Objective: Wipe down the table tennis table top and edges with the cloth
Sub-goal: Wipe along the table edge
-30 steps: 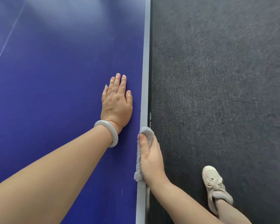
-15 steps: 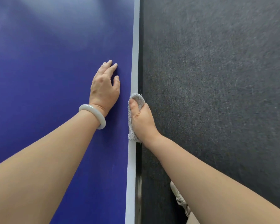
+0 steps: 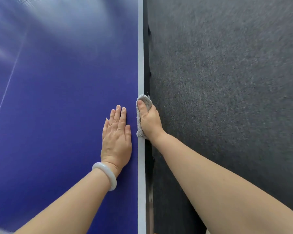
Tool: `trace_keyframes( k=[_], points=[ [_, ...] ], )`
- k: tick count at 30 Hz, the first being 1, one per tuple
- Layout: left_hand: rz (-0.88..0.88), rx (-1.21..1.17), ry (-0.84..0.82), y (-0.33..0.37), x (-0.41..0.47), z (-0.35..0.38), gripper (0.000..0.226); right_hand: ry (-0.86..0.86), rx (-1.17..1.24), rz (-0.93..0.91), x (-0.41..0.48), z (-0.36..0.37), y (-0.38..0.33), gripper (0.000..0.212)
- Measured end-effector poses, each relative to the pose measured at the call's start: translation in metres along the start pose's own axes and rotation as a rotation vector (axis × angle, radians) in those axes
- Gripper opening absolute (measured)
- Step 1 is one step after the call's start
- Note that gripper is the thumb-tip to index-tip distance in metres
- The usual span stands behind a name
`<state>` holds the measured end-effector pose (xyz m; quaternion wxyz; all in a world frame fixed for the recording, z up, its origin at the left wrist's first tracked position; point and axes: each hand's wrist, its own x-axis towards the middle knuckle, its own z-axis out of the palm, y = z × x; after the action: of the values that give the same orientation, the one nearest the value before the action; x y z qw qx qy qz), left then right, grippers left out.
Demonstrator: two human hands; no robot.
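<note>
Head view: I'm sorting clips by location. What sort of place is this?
Probably an indoor games room: a blue table tennis table with a white edge line, dark grey carpet below, and the right hand holding a cloth on that edge.

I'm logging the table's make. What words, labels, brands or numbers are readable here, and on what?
None can be read: no text shows on the blue table top, its white edge strip, the grey cloth in the right hand, the white bracelet or the dark carpet.
</note>
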<state>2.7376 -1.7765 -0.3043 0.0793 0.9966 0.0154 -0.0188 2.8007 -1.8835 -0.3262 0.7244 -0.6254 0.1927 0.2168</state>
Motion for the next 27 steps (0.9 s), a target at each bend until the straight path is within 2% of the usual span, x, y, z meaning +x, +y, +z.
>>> trace_keyframes(
  k=[3,6,9,11,15,18,20,25,27],
  points=[
    [-0.001,0.009,-0.003,-0.002,-0.001,0.0,0.059,0.026,0.022,-0.007,-0.036,0.002,0.026,0.067],
    [0.003,0.002,0.005,-0.001,-0.002,0.001,0.059,0.0,0.023,0.004,-0.099,0.001,0.066,0.091],
    [-0.001,0.008,0.009,-0.002,-0.001,0.001,0.058,-0.056,0.02,0.052,-0.142,-0.001,0.093,0.104],
    [-0.003,0.016,0.008,-0.002,-0.002,0.001,0.059,-0.04,-0.03,0.039,-0.139,0.0,0.09,0.105],
    [-0.006,0.02,0.011,0.0,-0.001,0.001,0.059,0.029,-0.045,0.0,-0.073,0.004,0.057,0.077],
    [0.004,0.024,0.014,0.0,0.0,0.0,0.059,0.034,-0.009,0.0,-0.041,0.004,0.043,0.071],
    [0.004,0.011,0.024,-0.001,-0.001,0.001,0.055,0.034,-0.016,-0.011,-0.059,0.005,0.057,0.076],
    [-0.004,-0.004,0.055,-0.005,0.0,0.005,0.052,-0.003,-0.005,0.009,-0.186,0.003,0.124,0.108],
    [-0.002,-0.011,0.059,-0.005,0.0,0.005,0.052,-0.027,-0.046,0.021,-0.204,0.001,0.133,0.111]
  ],
)
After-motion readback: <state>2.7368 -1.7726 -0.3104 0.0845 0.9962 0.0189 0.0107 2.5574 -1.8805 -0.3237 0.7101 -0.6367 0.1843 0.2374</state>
